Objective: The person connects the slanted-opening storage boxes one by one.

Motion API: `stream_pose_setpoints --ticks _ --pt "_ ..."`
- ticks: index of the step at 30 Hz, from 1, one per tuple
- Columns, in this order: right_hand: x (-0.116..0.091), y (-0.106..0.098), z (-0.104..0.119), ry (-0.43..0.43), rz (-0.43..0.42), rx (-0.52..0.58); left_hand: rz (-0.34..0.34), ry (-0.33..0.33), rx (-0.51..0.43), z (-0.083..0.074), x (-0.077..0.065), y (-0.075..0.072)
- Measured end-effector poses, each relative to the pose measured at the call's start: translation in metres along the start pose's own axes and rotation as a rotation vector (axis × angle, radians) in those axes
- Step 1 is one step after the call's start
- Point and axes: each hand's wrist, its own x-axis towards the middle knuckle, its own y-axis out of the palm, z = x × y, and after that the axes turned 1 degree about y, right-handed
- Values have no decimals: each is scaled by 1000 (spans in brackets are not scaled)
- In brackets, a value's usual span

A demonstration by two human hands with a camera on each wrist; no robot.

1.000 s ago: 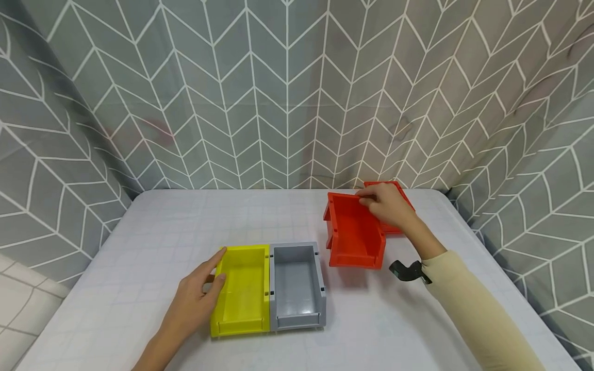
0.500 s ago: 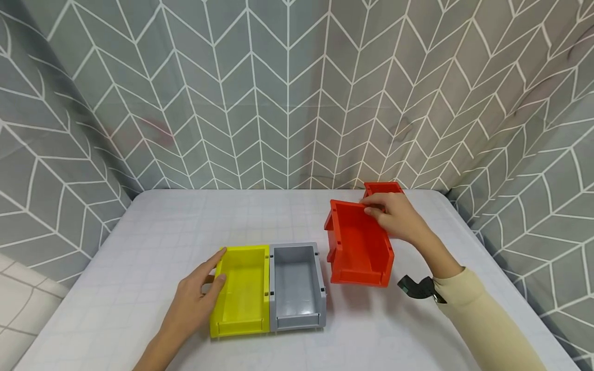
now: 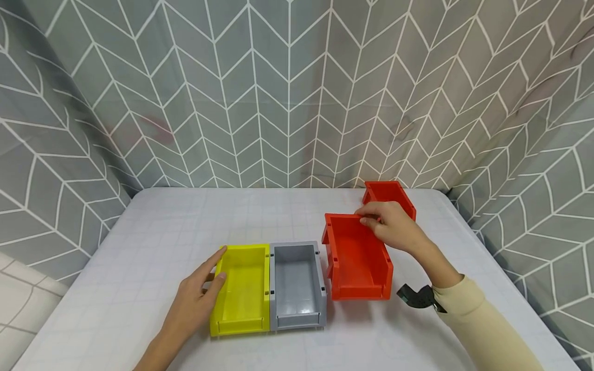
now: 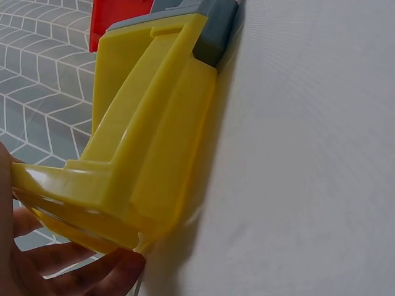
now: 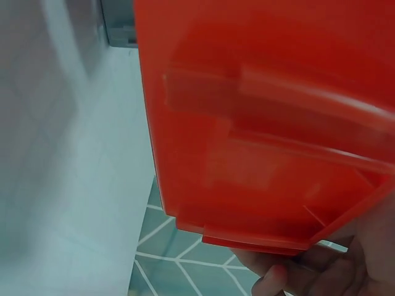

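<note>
In the head view a yellow storage bin (image 3: 243, 293) and a grey storage bin (image 3: 297, 286) stand side by side on the table. My left hand (image 3: 197, 291) holds the yellow bin's left side, thumb at the rim and index finger at the back corner. In the left wrist view its other fingers (image 4: 117, 271) lie against the bin's outer wall. My right hand (image 3: 392, 226) pinches the back rim of a red storage bin (image 3: 357, 263), which hangs tilted above the table just right of the grey bin. The red bin's side (image 5: 265, 123) fills much of the right wrist view.
A second red bin (image 3: 387, 191) stands at the table's back right, partly hidden behind my right hand. The white table (image 3: 209, 216) meets a grey curtain (image 3: 287, 103) with white zigzag lines. A black strap piece (image 3: 417, 297) sticks out at my right wrist.
My right hand has brought the red bin toward me, down beside the grey bin, uncovering more of the second red bin. My left hand and the yellow and grey bins have stayed put.
</note>
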Motion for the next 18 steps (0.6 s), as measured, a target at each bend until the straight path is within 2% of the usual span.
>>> stream_pose_setpoints --ticks 11,18 --pt "-5 6 3 -1 24 13 -5 8 7 -1 0 0" --pt "-7 9 7 -17 34 29 -35 52 37 -4 1 1"
